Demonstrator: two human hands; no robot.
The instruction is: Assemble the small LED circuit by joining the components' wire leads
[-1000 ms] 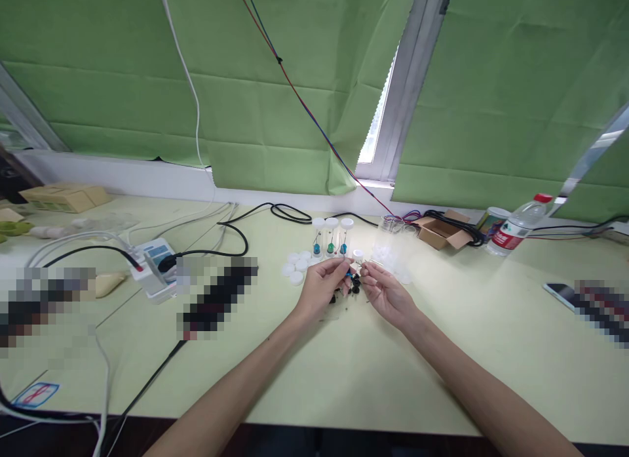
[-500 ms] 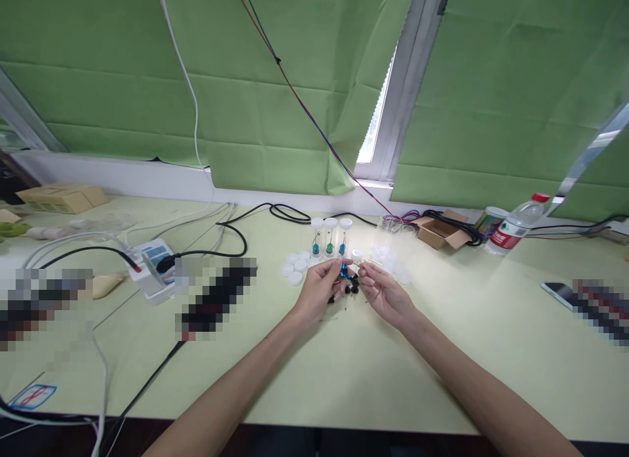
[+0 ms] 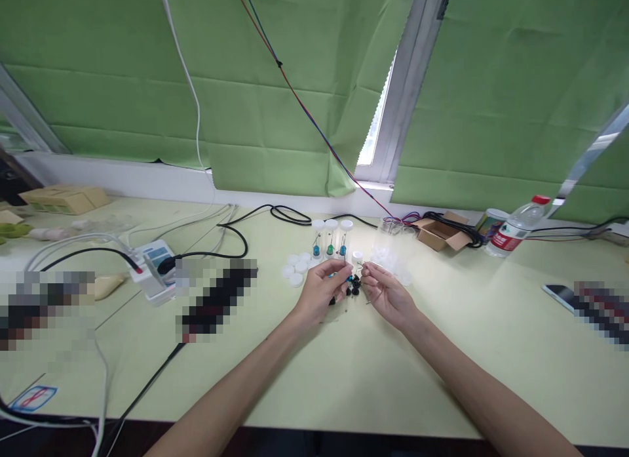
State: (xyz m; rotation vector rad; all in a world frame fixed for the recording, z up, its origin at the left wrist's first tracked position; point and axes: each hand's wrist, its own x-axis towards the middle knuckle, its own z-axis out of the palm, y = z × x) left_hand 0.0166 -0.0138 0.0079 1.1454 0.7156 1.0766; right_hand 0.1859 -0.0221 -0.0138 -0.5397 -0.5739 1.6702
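Pale-green laminate table [image 3: 344, 378] is carrying both forearms, which are meeting near its middle. Left hand [image 3: 320, 292] is pinching a small blue part [image 3: 346, 278] between curled fingertips; right hand [image 3: 388, 294] is pinching a thin wire lead [image 3: 367, 265], fingers narrow. Small black parts [image 3: 354, 288] are lying just beneath, between the hands. Three capped clear tubes [image 3: 331, 237] are standing upright just behind, beside loose white caps [image 3: 295, 268]. Farther right, a water bottle [image 3: 515, 233] is lying tilted; its red label is showing writing too small to read.
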